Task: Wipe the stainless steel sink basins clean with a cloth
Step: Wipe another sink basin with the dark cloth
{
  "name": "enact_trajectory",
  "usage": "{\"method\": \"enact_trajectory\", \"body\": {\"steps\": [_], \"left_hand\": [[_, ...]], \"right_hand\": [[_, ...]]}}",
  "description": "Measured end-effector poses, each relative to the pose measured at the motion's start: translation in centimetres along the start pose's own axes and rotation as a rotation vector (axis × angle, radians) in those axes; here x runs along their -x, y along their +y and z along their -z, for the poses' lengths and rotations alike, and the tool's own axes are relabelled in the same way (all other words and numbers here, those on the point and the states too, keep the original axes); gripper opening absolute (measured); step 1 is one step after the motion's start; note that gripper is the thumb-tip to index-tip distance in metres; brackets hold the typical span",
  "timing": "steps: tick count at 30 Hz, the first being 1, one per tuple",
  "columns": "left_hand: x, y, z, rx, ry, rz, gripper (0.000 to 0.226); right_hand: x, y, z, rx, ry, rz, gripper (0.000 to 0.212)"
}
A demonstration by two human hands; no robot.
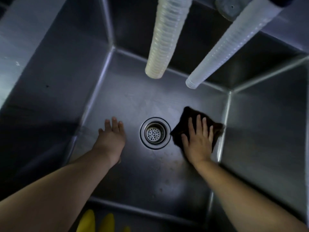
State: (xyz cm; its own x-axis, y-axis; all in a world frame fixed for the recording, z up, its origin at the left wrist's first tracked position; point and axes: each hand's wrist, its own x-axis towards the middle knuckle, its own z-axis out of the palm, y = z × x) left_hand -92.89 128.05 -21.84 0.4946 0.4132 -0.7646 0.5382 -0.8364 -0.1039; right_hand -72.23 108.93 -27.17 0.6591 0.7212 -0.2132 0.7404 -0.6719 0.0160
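I look straight down into a deep stainless steel sink basin [130,101]. A round drain strainer [155,133] sits in the middle of its floor. Right of the drain lies a dark brown cloth [189,118], flat on the floor near the right wall. My right hand [198,139] presses on it with fingers spread. My left hand [111,136] hovers or rests left of the drain, fingers extended, holding nothing. Small spots mark the floor below the drain.
Two tall stacks of plastic cups reach over the basin from above: a yellowish stack [163,37] and a clear stack [230,44]. Something yellow [97,221] shows at the near rim. A steel ledge [20,39] runs along the left.
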Motion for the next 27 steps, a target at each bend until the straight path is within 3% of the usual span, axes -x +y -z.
{"method": "enact_trajectory", "body": {"steps": [7,10,16,20,27], "left_hand": [[-0.3,-0.2,-0.3,0.01,0.005,-0.011,0.123],[-0.4,-0.2,-0.3,0.018,0.002,-0.013,0.124],[-0.4,-0.2,-0.7,-0.01,0.034,-0.021,0.125],[-0.5,-0.4,-0.9,-0.028,0.05,-0.038,0.125],[-0.3,-0.3,-1.0,0.017,0.057,-0.026,0.123]], "right_hand": [[8.5,-1.8,-1.9,0.048,-0.097,0.183,0.07],[4.9,-1.8,-1.1,0.068,-0.06,0.194,0.07],[-6.0,-3.9,0.1,0.014,0.002,-0.012,0.074],[-9.6,-7.2,0.2,-0.037,0.059,-0.024,0.071],[-9.6,-12.1,0.1,0.021,0.041,0.348,0.065]]}}
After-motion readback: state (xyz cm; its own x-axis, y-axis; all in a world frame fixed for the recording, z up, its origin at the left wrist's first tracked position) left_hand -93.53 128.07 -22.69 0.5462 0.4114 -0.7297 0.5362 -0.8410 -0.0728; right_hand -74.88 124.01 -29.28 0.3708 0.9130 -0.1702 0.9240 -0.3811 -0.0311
